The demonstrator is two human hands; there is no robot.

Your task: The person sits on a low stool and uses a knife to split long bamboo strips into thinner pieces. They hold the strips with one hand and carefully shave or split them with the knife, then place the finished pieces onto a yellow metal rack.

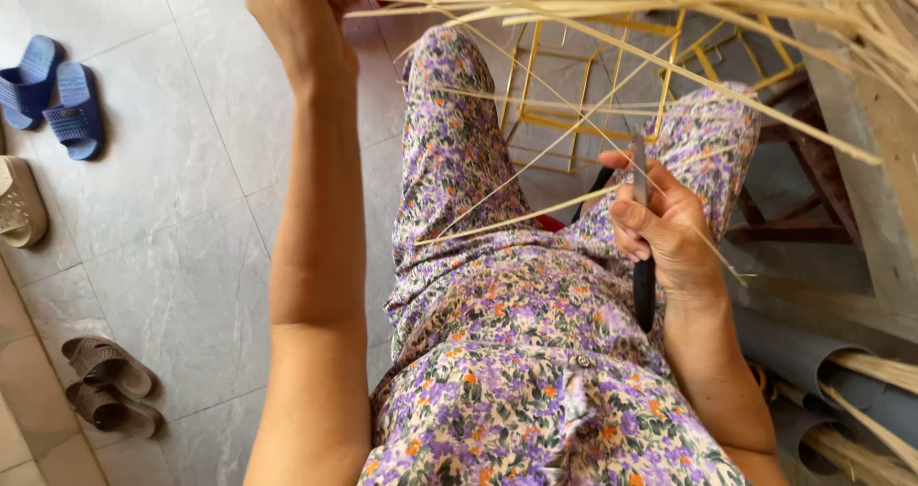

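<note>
My left hand (298, 8) is raised at the top of the view, closed on a bundle of thin pale straw strips (612, 3) that fan out to the right. My right hand (665, 226) rests above my right knee, gripping a knife with a black handle (644, 295) and a grey blade (639, 165) pointing up. One straw strip (516, 220) runs across my lap to the right hand and seems pinched against the blade. I sit in purple floral clothing (497, 352).
A yellow wire frame (574, 75) lies on the grey tiled floor ahead of my knees. Blue slippers (53, 94) and brown sandals (105, 386) sit at the left. A wooden stool (803, 189), grey pipes (813, 362) and more straw are at the right.
</note>
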